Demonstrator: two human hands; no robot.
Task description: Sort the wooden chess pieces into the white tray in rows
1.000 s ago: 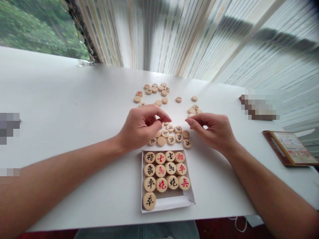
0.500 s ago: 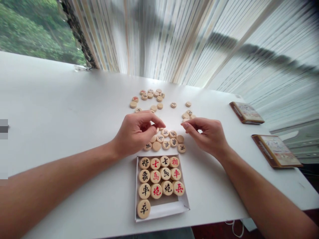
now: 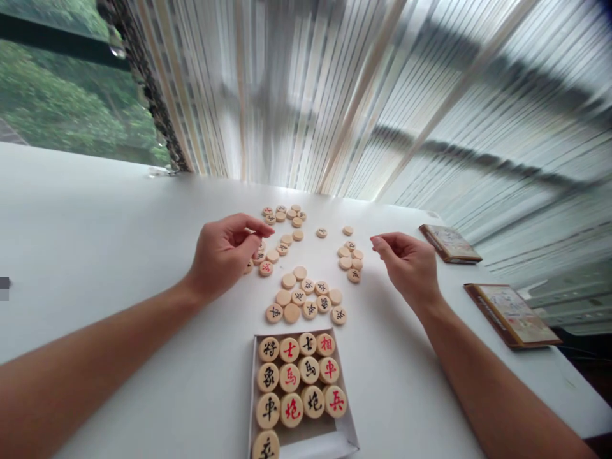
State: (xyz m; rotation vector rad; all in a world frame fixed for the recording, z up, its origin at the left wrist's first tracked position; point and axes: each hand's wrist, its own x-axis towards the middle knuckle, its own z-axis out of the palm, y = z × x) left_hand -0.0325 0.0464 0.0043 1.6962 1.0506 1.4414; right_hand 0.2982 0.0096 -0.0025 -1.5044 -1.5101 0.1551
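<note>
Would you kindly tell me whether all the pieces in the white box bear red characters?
No, the white box holds both red-marked pieces and black-marked pieces.

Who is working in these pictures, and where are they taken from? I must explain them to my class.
There is no machine here: a person works with two bare hands. The view comes from a camera worn on the person's head, looking forward and down. On a white table lies an open white box, holding rows of round pieces with red or black characters. Beyond it lie loose pieces, some with blank faces up. The left hand is beside some of these; the right hand is out to their right. I see nothing held in either hand. Two flat, brown-edged items lie farther right.
</note>
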